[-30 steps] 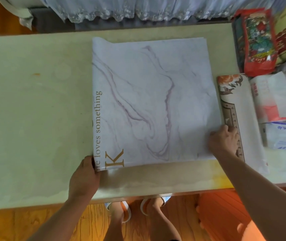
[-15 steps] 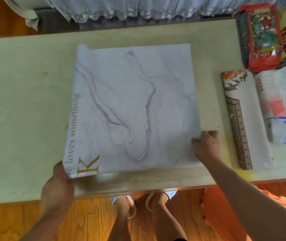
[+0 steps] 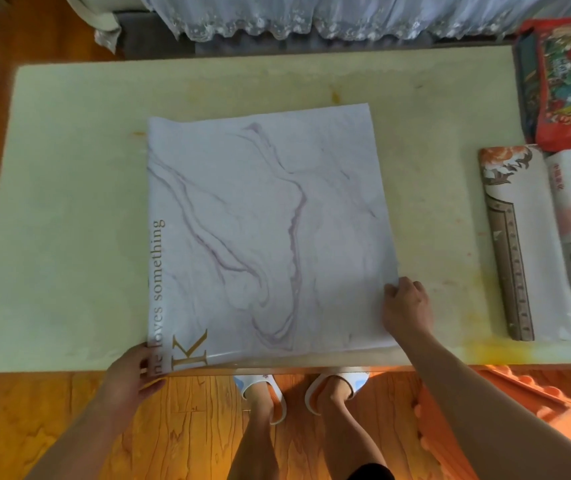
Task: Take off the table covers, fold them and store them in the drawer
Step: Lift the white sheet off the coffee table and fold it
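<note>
Item: marble-print table cover (image 3: pixel 263 233), folded to a rough square, lying flat on the pale counter (image 3: pixel 69 202) between the two hands. White ground, purple veining, gold lettering along the edge nearest the left hand.

Left hand (image 3: pixel 128 379): closed in a pinch on the cover's near corner, which overhangs the counter's front edge; thumb on top, fingers under the sheet.

Right hand (image 3: pixel 407 306): fingers curled over the cover's opposite near corner, pressing or gripping its edge (whether they reach under the layers cannot be told).

Handling, judged: thin, light, pliable sheet, probably vinyl-like with a smooth face. It lies flat yet curls slightly at the far corner beyond the left hand, so it holds some spring and may reopen if released. The layers are likely to slide on each other and on the counter. Not fragile; creases will set.

Where to hold: at the corners and along the edges, all layers pinched together, as both hands now do.

Also present: a second folded cover (image 3: pixel 526 244) with floral border, well beyond the right hand; a red packet (image 3: pixel 570 84) farther off.
</note>
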